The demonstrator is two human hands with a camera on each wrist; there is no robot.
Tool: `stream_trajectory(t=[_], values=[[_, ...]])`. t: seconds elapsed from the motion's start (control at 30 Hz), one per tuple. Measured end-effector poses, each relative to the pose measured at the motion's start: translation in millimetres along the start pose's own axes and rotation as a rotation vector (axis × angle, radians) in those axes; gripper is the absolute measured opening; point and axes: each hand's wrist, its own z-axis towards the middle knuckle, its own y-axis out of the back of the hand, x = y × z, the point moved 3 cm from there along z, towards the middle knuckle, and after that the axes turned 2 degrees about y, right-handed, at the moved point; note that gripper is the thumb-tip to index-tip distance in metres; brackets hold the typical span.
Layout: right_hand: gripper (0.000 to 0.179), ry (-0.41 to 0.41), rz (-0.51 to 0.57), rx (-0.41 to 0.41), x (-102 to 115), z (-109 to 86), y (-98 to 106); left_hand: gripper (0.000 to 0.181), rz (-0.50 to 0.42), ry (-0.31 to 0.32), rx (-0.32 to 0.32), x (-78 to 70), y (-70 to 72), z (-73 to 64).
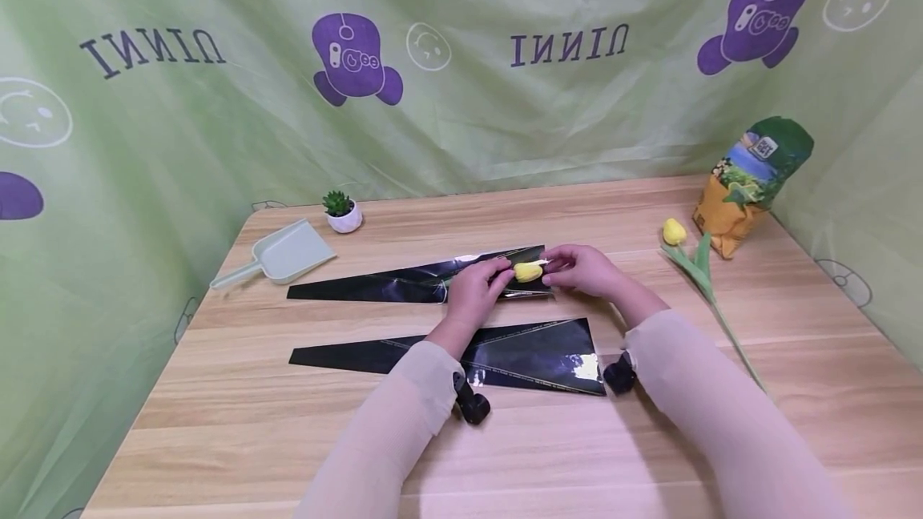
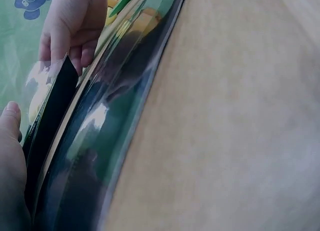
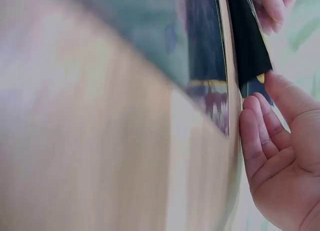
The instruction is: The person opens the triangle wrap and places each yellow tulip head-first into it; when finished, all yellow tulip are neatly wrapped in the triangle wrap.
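Nearest on the table (image 1: pixel 216 431) lies the near wrapper (image 1: pixel 537 351), black and glossy, its long axis running left to right, the narrow end pointing left and the wide end right. The left forearm crosses over it.

Beyond it, the far wrapper (image 1: pixel 404 287) points the same way, tapering left, its axis nearly parallel but the wide end set slightly farther off. A tulip (image 1: pixel 528 272) lies at that wide end, only its yellow head plain to see; its stem cannot be made out. The left hand (image 1: pixel 476 292) is on the wrapper left of the bloom, thumb and forefinger close together; whether they pinch cannot be told. The right hand (image 1: pixel 587 272) holds the wide end's edge between thumb and bent fingers, the gap narrow.

To the right, a loose tulip (image 1: pixel 698 272) lies slantwise, bloom far, stem towards the near right. At left is a dustpan (image 1: pixel 292 251), handle pointing left and nearer. Farther back stand a potted plant (image 1: pixel 343 216) and, far right, a leaning bag (image 1: pixel 750 183). Behind hangs green cloth (image 1: pixel 469 118).
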Motion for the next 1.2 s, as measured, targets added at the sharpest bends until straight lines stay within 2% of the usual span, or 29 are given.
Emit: stream_trajectory(t=[0.13,0.3,0.5,0.67,0.83,1.0,1.07,1.2], values=[[0.052,-0.001,0.024,-0.034,-4.6,-14.7,11.6,0.028,0.014,0.024,0.039,-0.7,-0.8,1.2],[0.051,-0.002,0.046,-0.088,-14.2,-33.1,23.4,0.028,0.032,0.030,0.057,-0.9,-1.5,2.2],[0.049,0.003,-0.001,-0.143,-18.2,-55.7,35.7,0.030,0.063,0.042,0.085,3.0,-2.9,0.7],[0.051,0.012,-0.043,-0.175,-20.5,-75.0,48.3,0.036,0.044,0.040,0.120,3.3,0.1,-0.7],[0.052,0.008,-0.045,-0.212,-27.2,-96.2,61.1,0.039,-0.013,-0.005,0.101,-2.9,7.5,-2.8],[0.053,-0.024,-0.062,-0.225,-36.6,-119.2,73.6,0.039,-0.085,-0.079,0.095,-19.1,15.2,-13.2],[0.053,-0.034,-0.064,-0.234,-40.6,-127.9,78.6,0.038,-0.112,-0.111,0.121,-27.8,16.7,-19.8],[0.054,-0.027,-0.052,-0.262,-49.3,-141.7,87.6,0.040,-0.101,-0.158,0.212,-44.2,13.2,-34.6]])
